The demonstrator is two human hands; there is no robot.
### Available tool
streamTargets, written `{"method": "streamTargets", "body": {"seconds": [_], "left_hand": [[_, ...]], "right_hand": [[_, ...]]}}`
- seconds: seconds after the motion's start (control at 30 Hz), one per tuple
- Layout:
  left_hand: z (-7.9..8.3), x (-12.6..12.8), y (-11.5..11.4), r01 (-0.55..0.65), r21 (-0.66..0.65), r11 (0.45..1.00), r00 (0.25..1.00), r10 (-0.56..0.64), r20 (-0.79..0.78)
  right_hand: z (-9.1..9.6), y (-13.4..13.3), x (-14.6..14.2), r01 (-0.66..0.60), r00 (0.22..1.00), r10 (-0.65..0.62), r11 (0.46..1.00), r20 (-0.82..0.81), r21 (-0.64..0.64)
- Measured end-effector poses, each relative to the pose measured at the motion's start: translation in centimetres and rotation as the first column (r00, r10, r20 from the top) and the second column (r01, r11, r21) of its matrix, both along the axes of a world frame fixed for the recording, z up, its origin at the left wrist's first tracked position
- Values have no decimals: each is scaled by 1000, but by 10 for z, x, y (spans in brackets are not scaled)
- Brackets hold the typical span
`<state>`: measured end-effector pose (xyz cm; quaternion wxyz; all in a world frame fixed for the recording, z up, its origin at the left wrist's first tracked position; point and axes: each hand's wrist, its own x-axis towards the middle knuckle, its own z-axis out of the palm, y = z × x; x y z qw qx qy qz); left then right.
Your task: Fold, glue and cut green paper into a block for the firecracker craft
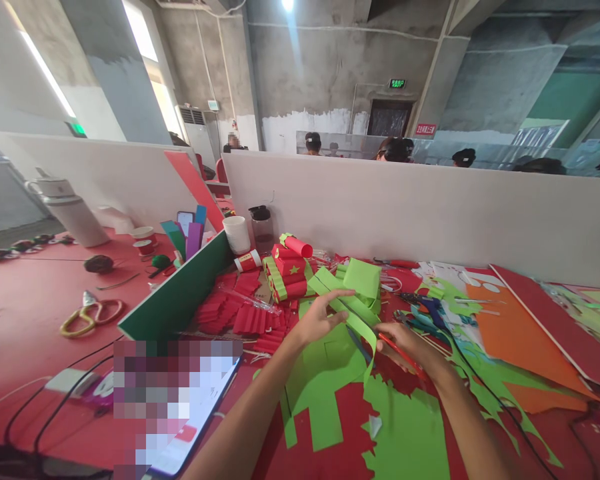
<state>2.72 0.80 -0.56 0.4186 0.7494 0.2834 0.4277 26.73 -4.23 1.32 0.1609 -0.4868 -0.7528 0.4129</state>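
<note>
My left hand (321,318) reaches out over a sheet of green paper (325,380), its fingers stretched and touching a narrow green paper strip (357,320). My right hand (405,343) is closed round red-handled scissors (400,353), whose blades point left into the green paper near the strip. Cut green pieces lie beneath both forearms on the red table (30,333).
Red paper firecrackers (287,270) and folded red strips (235,310) lie behind my hands. A green board (180,293) divides the table; yellow scissors (87,317) lie left of it. A tablet (180,413) sits at front left, orange and red sheets (515,320) at right. A white partition (430,207) stands behind, with people beyond it.
</note>
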Motion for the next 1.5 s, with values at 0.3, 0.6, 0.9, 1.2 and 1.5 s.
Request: {"method": "streamTargets", "body": {"seconds": [0.3, 0.6, 0.9, 1.2, 1.5], "left_hand": [[-1, 1, 2, -8, -7, 1000, 1000, 8, 0], [4, -7, -1, -24, -4, 1000, 997, 24, -76], [0, -8, 7, -104, 37, 994, 993, 106, -57], [-1, -6, 6, -27, -53, 998, 998, 24, -53], [-4, -2, 5, 12, -7, 1000, 1000, -12, -25]], "right_hand": [[-3, 4, 1, 41, 999, -41, 999, 25, 5], [-9, 8, 8, -17, 997, 7, 993, 83, 119], [-9, 8, 11, -29, 988, -2, 979, 152, 203], [0, -1, 6, -1, 992, -5, 999, 127, 48], [5, -5, -2, 27, 999, -25, 998, 27, -59]]}}
